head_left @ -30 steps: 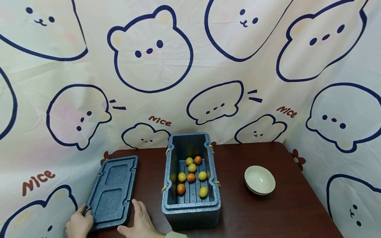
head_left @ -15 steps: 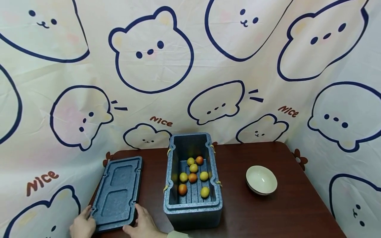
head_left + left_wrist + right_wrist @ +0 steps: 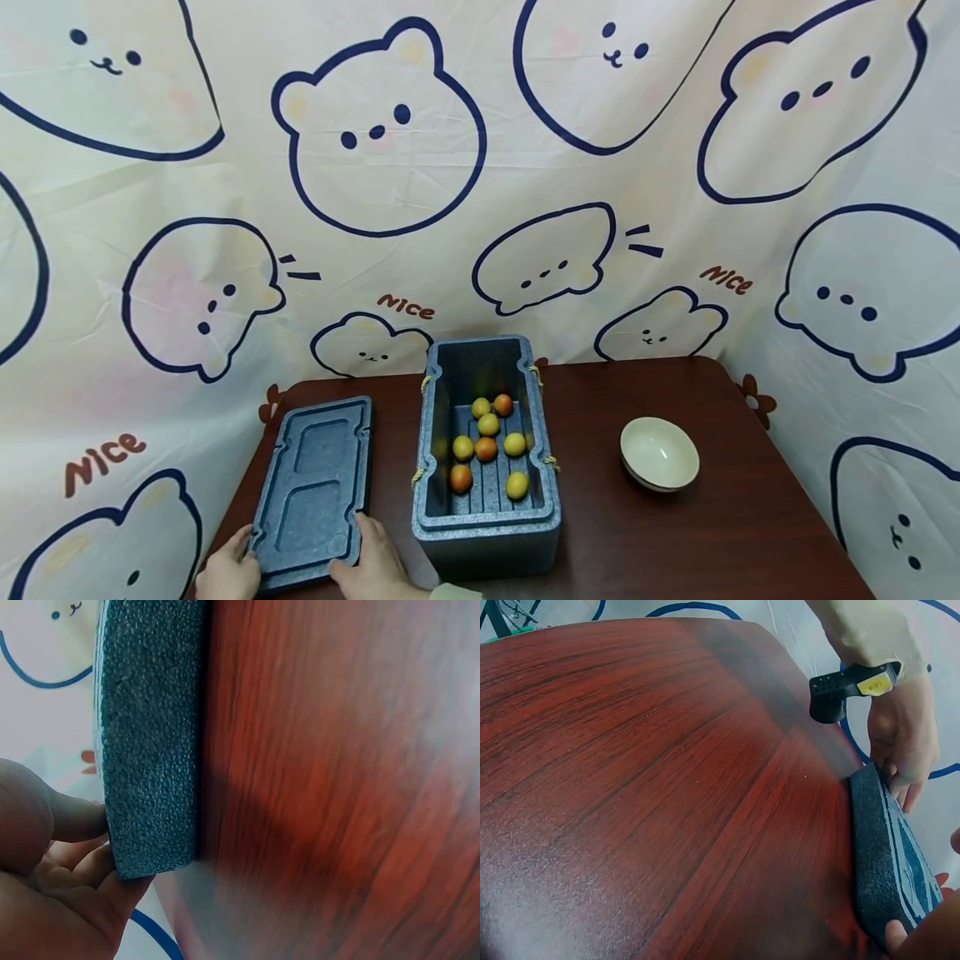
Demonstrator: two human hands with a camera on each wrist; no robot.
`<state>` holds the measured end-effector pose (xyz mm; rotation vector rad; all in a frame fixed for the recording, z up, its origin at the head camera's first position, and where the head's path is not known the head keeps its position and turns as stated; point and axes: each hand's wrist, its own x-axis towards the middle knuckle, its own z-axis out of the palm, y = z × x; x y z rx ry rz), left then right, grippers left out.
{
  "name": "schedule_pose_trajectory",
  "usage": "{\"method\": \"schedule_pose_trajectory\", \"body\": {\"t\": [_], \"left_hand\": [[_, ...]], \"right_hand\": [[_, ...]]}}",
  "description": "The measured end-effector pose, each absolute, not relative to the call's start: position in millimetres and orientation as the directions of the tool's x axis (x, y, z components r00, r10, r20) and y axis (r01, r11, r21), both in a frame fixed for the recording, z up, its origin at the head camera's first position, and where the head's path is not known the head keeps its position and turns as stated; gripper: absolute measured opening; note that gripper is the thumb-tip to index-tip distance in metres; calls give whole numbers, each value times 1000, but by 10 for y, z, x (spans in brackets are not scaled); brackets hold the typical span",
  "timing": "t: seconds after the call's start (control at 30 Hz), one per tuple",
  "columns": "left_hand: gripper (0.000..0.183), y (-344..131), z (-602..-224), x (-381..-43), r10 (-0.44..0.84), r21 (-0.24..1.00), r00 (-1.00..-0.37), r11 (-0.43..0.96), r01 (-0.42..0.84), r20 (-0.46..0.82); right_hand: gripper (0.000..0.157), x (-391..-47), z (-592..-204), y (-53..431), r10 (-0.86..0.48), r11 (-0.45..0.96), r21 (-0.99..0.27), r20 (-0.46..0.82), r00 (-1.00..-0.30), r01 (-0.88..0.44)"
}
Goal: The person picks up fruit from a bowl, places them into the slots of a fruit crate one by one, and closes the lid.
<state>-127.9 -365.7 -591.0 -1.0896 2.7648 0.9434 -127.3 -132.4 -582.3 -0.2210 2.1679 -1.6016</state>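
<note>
A speckled blue-grey foam box lid (image 3: 311, 492) with two recessed panels lies at the left of the table. My left hand (image 3: 228, 573) grips its near left corner; in the left wrist view, thumb and fingers of that left hand (image 3: 71, 877) meet the end of the lid's thick edge (image 3: 154, 742). At the near right corner my right hand (image 3: 378, 567) holds the lid, thumb at the front edge and fingers along the right side. The matching foam box (image 3: 486, 533) stands to the right, uncovered, with several yellow and orange-red round fruits (image 3: 486, 449) inside.
A cream bowl (image 3: 659, 454) stands on the dark wood table (image 3: 600, 533), right of the box. Yellow rope loops (image 3: 550, 461) stick out from the box's sides. A cartoon-printed cloth (image 3: 547, 183) hangs behind and at both sides.
The lid has shifted to the right, nearer the box, with both hands moving along with it. The box, fruits and bowl have stayed in place.
</note>
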Motion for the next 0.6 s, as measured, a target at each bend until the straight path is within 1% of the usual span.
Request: {"method": "schedule_pose_trajectory", "body": {"t": [0.33, 0.43, 0.6], "left_hand": [[46, -3417, -5883, -1210, -585, 530, -771, 582, -616, -252], [45, -3347, -5859, -1199, -580, 541, -775, 580, -609, -251], [44, -3268, -5788, -1182, -569, 548, -784, 585, -598, -248]], "right_hand": [[67, -1268, -5906, -1217, -238, 306, -941, -224, -945, 146], [65, -1253, -5925, -1167, -195, 314, -939, -207, -959, 139], [61, -1234, -5918, -1102, -141, 338, -925, -232, -963, 173]]}}
